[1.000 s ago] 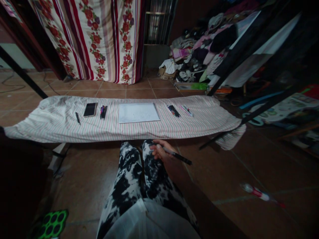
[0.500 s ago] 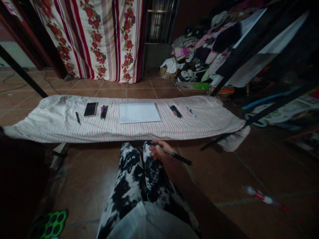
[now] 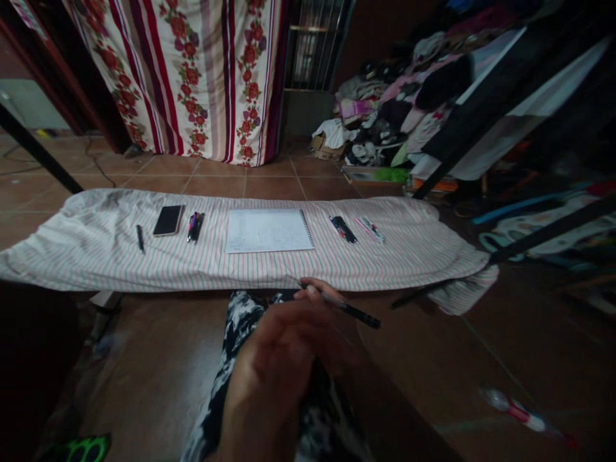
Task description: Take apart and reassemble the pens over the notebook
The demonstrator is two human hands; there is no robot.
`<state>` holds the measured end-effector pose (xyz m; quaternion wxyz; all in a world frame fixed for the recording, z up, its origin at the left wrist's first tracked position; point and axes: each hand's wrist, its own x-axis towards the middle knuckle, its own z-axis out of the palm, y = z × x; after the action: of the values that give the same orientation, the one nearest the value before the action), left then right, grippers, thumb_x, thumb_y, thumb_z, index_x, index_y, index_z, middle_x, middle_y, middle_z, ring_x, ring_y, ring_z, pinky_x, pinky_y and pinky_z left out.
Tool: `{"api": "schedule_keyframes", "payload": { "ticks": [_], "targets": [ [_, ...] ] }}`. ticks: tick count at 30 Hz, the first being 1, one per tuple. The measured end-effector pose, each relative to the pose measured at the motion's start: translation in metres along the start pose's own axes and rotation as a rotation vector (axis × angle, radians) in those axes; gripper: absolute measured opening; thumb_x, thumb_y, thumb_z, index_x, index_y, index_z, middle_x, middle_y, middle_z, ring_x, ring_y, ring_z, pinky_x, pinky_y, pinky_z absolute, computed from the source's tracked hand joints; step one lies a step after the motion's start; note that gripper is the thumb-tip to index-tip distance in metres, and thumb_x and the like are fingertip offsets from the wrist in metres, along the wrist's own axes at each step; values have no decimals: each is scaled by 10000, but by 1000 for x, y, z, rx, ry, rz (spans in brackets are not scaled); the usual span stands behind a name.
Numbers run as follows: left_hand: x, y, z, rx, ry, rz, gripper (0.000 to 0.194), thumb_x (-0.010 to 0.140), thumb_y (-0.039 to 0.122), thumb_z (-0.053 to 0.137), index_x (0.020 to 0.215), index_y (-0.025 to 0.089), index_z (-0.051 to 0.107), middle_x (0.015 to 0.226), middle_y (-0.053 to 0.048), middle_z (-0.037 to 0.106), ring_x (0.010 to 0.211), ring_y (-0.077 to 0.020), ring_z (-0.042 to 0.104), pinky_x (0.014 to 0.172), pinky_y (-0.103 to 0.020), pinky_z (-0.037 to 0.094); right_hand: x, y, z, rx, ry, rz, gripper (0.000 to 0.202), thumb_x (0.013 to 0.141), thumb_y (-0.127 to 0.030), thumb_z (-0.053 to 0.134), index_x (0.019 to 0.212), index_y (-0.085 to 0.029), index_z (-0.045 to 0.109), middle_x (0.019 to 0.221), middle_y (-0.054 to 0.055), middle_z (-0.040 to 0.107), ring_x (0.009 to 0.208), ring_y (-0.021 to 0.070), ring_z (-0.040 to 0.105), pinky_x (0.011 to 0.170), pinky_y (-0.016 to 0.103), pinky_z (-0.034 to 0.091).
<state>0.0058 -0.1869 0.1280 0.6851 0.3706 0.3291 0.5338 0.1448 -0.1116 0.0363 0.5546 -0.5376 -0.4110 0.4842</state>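
My right hand (image 3: 317, 292) is closed around a black pen (image 3: 359, 314), just off the front edge of the striped cloth, above my knees. The pen's dark end points right and toward me. My left hand (image 3: 293, 333) is nearer the camera, blurred, and covers my right wrist in this view. Whether it touches the wrist, and how its fingers lie, I cannot make out. Beyond both hands, a spiral notebook (image 3: 269, 231) lies open on the cloth, with faint marks on its white page.
The striped cloth (image 3: 260, 273) also bears a phone (image 3: 168, 220), a single pen (image 3: 139, 239), a bundle of pens (image 3: 195, 227), dark pens (image 3: 343, 229) and lighter pens (image 3: 370, 229). A bottle (image 3: 517, 412) lies on the floor at right. Clothes (image 3: 399, 106) are heaped behind.
My left hand has come into view from below and now crosses in front of my right wrist. The right hand keeps the pen. The view has shifted slightly.
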Motion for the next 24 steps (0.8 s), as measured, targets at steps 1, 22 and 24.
{"api": "schedule_keyframes", "payload": {
  "ticks": [1, 22, 24],
  "targets": [
    [18, -4, -4, 51, 50, -7, 235, 860, 378, 532, 961, 189, 628, 853, -55, 663, 762, -160, 591, 701, -297, 490, 5, -1, -2, -11, 18, -4, 411, 757, -535, 583, 982, -193, 613, 753, 49, 680, 516, 129, 561, 459, 261, 455],
    [225, -89, -121, 1666, -240, 789, 271, 874, 172, 430, 1085, 131, 595, 1198, -130, 585, 1265, -285, 392, 1019, -480, 427, 146, 22, -41, -46, 170, -50, 340, 677, -453, 647, 840, -156, 633, 594, -7, 605, 469, 85, 489, 436, 212, 384],
    [235, -93, -124, 1695, -324, 808, 293, 879, 192, 427, 1113, 123, 589, 1220, -138, 577, 1290, -289, 377, 1029, -489, 414, 159, 30, -44, -44, 184, -57, 331, 683, -431, 645, 876, -168, 592, 586, -19, 602, 460, 87, 488, 433, 210, 381]
  ]
}}
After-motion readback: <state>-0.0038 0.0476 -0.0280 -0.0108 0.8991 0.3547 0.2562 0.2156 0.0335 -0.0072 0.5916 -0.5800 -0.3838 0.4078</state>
